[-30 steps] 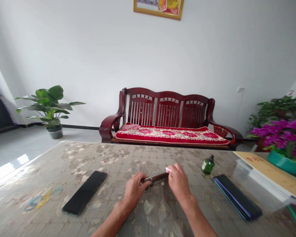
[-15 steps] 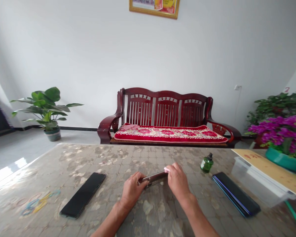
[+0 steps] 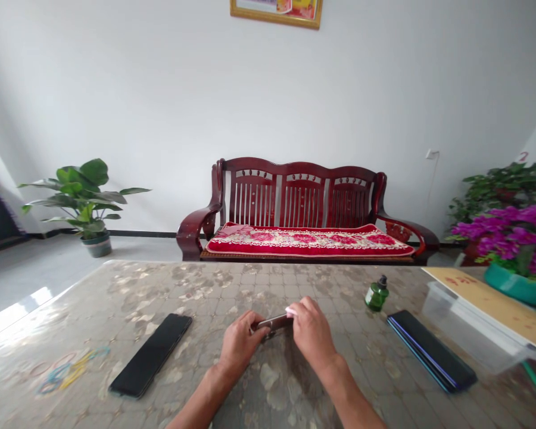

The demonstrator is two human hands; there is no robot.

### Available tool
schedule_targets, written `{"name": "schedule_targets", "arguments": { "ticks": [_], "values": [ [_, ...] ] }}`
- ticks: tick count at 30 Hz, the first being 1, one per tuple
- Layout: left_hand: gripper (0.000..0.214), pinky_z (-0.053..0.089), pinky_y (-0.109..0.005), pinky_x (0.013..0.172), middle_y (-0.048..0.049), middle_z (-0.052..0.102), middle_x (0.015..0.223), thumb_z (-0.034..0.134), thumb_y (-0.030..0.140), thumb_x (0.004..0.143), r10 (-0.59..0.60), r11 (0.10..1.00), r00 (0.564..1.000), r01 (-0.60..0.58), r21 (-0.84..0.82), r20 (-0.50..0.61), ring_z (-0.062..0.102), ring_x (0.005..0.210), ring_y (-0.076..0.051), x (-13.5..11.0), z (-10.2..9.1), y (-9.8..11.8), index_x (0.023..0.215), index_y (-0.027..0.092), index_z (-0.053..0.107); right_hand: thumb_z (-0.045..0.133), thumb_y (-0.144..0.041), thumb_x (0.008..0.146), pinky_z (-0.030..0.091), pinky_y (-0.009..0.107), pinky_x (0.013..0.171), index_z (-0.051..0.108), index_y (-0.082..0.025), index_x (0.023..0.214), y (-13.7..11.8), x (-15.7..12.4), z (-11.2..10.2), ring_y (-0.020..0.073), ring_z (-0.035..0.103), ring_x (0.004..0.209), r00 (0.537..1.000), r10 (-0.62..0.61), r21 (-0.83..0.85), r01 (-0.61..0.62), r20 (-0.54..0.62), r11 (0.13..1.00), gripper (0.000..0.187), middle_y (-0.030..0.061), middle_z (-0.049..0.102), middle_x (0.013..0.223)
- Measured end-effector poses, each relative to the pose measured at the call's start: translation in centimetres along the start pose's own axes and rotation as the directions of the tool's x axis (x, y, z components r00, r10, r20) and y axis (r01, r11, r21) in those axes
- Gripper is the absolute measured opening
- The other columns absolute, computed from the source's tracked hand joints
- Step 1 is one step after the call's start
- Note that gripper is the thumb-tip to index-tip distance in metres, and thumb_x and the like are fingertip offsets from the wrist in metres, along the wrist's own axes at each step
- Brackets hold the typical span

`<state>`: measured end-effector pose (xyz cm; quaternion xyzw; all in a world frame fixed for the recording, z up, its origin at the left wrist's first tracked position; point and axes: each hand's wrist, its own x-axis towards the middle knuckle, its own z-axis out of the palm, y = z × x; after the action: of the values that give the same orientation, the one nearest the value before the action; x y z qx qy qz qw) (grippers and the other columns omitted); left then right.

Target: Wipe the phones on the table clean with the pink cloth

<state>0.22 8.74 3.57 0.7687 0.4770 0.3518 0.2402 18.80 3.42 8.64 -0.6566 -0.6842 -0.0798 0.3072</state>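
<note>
My left hand (image 3: 240, 341) is closed around one end of a phone (image 3: 277, 323), its thumb along the near side. The phone is tilted so that mostly its narrow brownish edge faces me. My right hand (image 3: 313, 335) is closed in a pinch on a small pale pinkish-white piece (image 3: 290, 311), too small to tell whether it is cloth or tissue. That piece lies against the phone's upper edge at the right end, where my right fingers hide part of the phone. Both hands are just over the patterned tabletop (image 3: 268, 399).
To the left lie a black phone (image 3: 150, 356) and several coloured rubber bands (image 3: 67, 370). On the right are a green pump bottle (image 3: 377, 294), stacked phones (image 3: 431, 350), and a clear plastic box (image 3: 467, 328) beneath a tan board (image 3: 491, 301) and a flower pot (image 3: 518, 286). A wooden bench (image 3: 301, 196) stands behind.
My right hand has slid left along the phone's edge with the pale piece, closer to my left hand. My left hand stays in place on the phone. The view has shifted slightly.
</note>
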Motion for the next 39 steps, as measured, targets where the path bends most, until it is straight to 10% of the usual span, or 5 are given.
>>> {"name": "schedule_targets", "arguments": {
  "ticks": [5,13,22,32,39],
  "values": [
    [0.006,0.038,-0.023,0.064,0.0022,0.062,0.071,0.059,0.023,0.078,-0.011,1.0,1.0,0.011,0.02,0.006,0.057,0.067,-0.015,0.3,0.2,0.1,0.072,0.021,0.06,0.047,-0.008,0.089,0.041,0.025,0.067,0.066,-0.022,0.08,2.6,0.1,-0.7,0.0162,0.056,0.074,0.995,0.088,-0.056,-0.09,-0.046,0.994,0.025,0.0033,0.058,0.08],
    [0.009,0.039,-0.022,0.065,0.0019,0.062,0.072,0.059,0.028,0.081,0.037,0.999,0.999,-0.037,0.007,0.019,0.058,0.069,-0.015,0.2,-0.3,0.5,0.075,0.021,0.061,0.05,-0.008,0.09,0.042,0.025,0.077,0.066,-0.023,0.088,-3.9,-0.6,1.1,0.018,0.056,0.089,0.994,-0.085,0.06,0.081,0.072,0.995,0.023,0.0031,0.06,0.089],
    [0.005,0.037,-0.021,0.065,0.0033,0.062,0.074,0.059,0.018,0.079,-0.028,0.993,0.996,0.018,0.113,0.087,0.058,0.07,-0.014,0.6,-0.9,1.0,0.075,0.021,0.059,0.05,-0.006,0.086,0.04,0.023,0.075,0.068,-0.022,0.083,4.2,0.3,-0.7,0.0165,0.058,0.085,0.986,0.168,-0.01,-0.168,-0.001,0.986,0.025,0.0042,0.061,0.087],
    [0.005,0.037,-0.025,0.071,0.0,0.067,0.086,0.059,0.018,0.086,0.096,0.891,0.968,-0.188,0.412,0.233,0.061,0.084,-0.018,1.6,-1.8,3.8,0.085,0.022,0.062,0.05,-0.006,0.083,0.042,0.024,0.072,0.067,-0.022,0.08,4.7,0.0,-0.1,0.0171,0.058,0.081,0.985,0.163,0.098,-0.156,-0.06,0.983,0.024,0.0038,0.06,0.084],
    [0.007,0.04,-0.028,0.075,-0.0043,0.069,0.091,0.057,0.022,0.091,0.13,0.806,0.94,-0.285,0.519,0.314,0.064,0.089,-0.022,3.7,2.2,7.7,0.09,0.021,0.063,0.051,-0.006,0.081,0.044,0.023,0.069,0.068,-0.022,0.079,5.2,-0.1,0.0,0.0162,0.061,0.077,0.979,0.175,0.213,-0.151,-0.1,0.965,0.024,0.0031,0.062,0.081]
  ]
}}
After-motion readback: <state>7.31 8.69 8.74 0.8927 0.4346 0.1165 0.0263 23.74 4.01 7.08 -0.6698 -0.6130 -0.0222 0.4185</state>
